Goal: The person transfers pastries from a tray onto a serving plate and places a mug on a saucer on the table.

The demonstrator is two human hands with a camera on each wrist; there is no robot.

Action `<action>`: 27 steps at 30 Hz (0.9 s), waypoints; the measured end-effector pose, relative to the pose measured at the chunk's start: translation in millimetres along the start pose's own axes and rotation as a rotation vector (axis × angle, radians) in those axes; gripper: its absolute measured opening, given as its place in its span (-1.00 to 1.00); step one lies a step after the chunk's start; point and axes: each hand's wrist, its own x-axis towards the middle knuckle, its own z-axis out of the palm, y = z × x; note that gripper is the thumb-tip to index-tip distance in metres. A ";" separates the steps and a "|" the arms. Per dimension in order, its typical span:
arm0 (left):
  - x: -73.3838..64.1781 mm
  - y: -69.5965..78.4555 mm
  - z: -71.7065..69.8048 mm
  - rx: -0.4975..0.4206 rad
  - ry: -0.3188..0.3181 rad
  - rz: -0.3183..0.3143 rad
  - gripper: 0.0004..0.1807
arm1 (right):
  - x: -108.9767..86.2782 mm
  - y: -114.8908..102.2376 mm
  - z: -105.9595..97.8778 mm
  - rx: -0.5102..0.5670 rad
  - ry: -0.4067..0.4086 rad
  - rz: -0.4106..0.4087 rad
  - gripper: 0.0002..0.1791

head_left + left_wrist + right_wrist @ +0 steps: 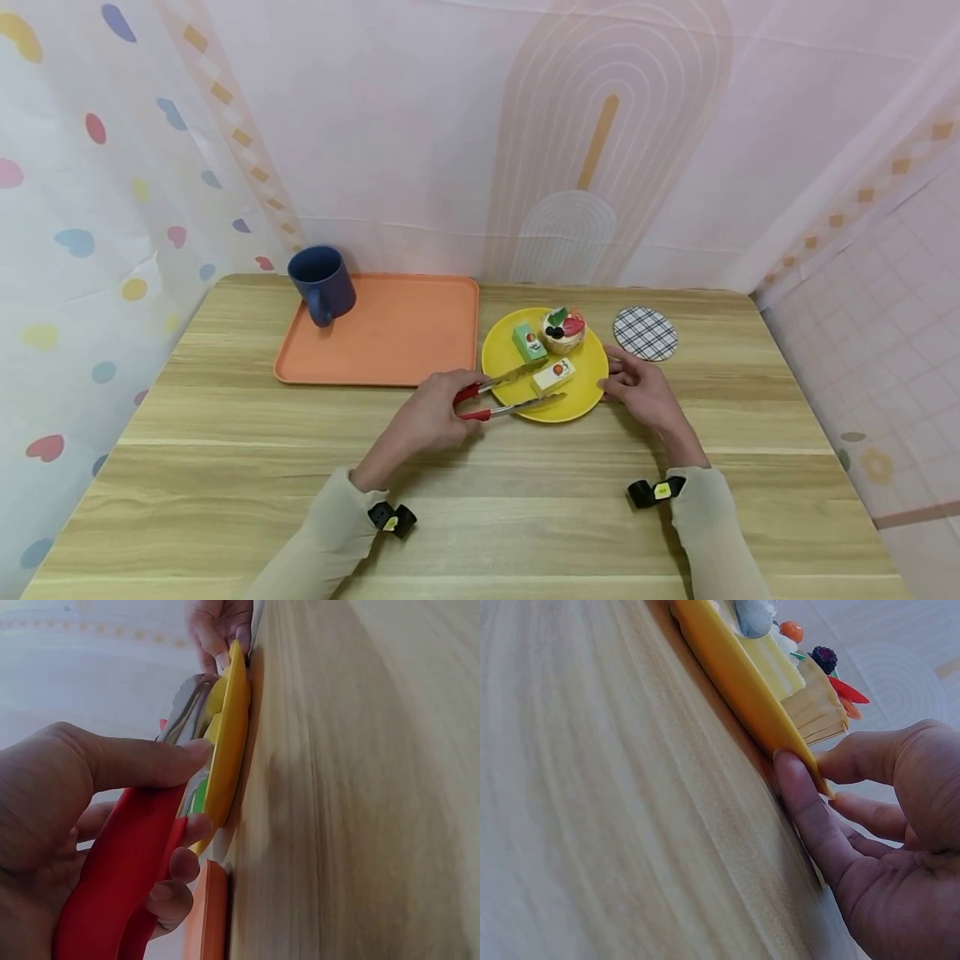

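Observation:
My left hand point(435, 412) grips a pair of red-handled metal tongs point(504, 409). The tongs' arms are spread over a yellow plate point(498, 337), one on each side of a pale yellow toy cake slice point(553, 377); whether they touch it I cannot tell. Behind it on the plate sit a green cake slice point(529, 342) and a fruit-topped tart point(562, 331). At the plate's right edge, my right hand point(647, 392) pinches the rim between thumb and fingers, as the right wrist view shows.
An orange tray point(405, 329) lies left of the plate, with a dark blue mug point(330, 283) at its back left corner. Right of the plate is a round checked coaster point(646, 333). Patterned cloth point(390, 150) hangs behind the wooden table point(510, 517).

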 end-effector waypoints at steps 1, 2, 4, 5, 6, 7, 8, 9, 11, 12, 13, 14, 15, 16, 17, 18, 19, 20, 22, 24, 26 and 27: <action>-0.1 0.3 -0.7 -0.005 -0.004 0.000 -0.34 | -0.2 0.7 -0.2 0.001 0.001 0.000 -0.32; -0.3 0.4 -1.3 -0.008 -0.008 -0.002 -0.33 | -0.3 1.3 -0.4 0.001 0.001 0.001 -0.32; -0.3 0.3 -2.2 -0.013 -0.019 -0.005 -0.30 | -0.5 2.0 -0.6 0.000 0.003 0.007 -0.32; -0.3 0.1 -2.7 -0.017 -0.024 -0.003 -0.29 | -0.6 2.1 -0.6 0.001 0.002 0.006 -0.32; -0.3 -0.1 -3.1 -0.021 -0.029 -0.001 -0.28 | -0.6 2.0 -0.7 0.002 0.003 0.008 -0.32; -0.3 -0.2 -3.8 -0.029 -0.031 0.002 -0.28 | -0.4 1.8 -0.8 0.001 0.002 0.009 -0.32; -0.3 -0.3 -4.4 -0.033 -0.032 0.006 -0.27 | -0.1 1.5 -1.0 -0.002 0.003 0.011 -0.32; -0.2 -0.5 -5.0 -0.036 -0.032 0.014 -0.27 | 0.5 1.1 -1.1 -0.003 0.002 0.011 -0.32; 0.2 -1.0 -6.1 -0.039 -0.027 0.035 -0.27 | 1.3 0.8 -1.2 -0.005 0.002 0.012 -0.32; 0.2 -1.3 -6.6 -0.039 -0.023 0.045 -0.28 | 1.3 0.8 -1.1 -0.007 0.004 0.013 -0.33; 0.5 -1.6 -7.1 -0.038 -0.017 0.054 -0.28 | 1.6 0.6 -1.2 -0.011 0.004 0.013 -0.33; 0.7 -2.0 -7.6 -0.034 -0.013 0.063 -0.28 | 1.5 0.6 -1.4 -0.012 0.005 0.016 -0.33; 0.9 -2.5 -8.0 -0.029 -0.008 0.073 -0.28 | 1.5 0.5 -1.4 -0.014 0.006 0.017 -0.32; 1.0 -2.9 -8.4 -0.027 -0.003 0.083 -0.28 | 1.1 0.6 -1.5 -0.015 0.007 0.019 -0.32; 1.0 -3.2 -9.1 -0.027 0.004 0.092 -0.28 | 0.9 0.8 -1.6 -0.016 0.008 0.020 -0.32; 1.0 -3.3 -9.8 -0.027 0.011 0.100 -0.27 | 0.6 1.0 -1.6 -0.016 0.010 0.020 -0.32; 1.0 -3.6 -10.4 -0.029 0.017 0.109 -0.27 | 0.4 1.2 -1.6 -0.016 0.010 0.019 -0.32; 1.0 -4.0 -11.0 -0.032 0.023 0.118 -0.26 | 0.2 1.4 -1.6 -0.013 0.010 0.018 -0.32; 1.1 -4.5 -12.3 -0.035 0.035 0.132 -0.26 | 0.2 1.5 -1.6 -0.010 0.010 0.015 -0.33; 1.1 -4.9 -13.7 -0.040 0.045 0.138 -0.25 | 0.3 1.2 -1.5 -0.004 0.007 0.014 -0.33; 1.2 -5.4 -14.9 -0.047 0.056 0.143 -0.25 | 0.6 0.4 -1.5 0.000 0.003 0.011 -0.33; 1.5 -5.6 -15.4 -0.051 0.062 0.148 -0.25 | 0.8 0.1 -1.5 0.001 0.002 0.010 -0.33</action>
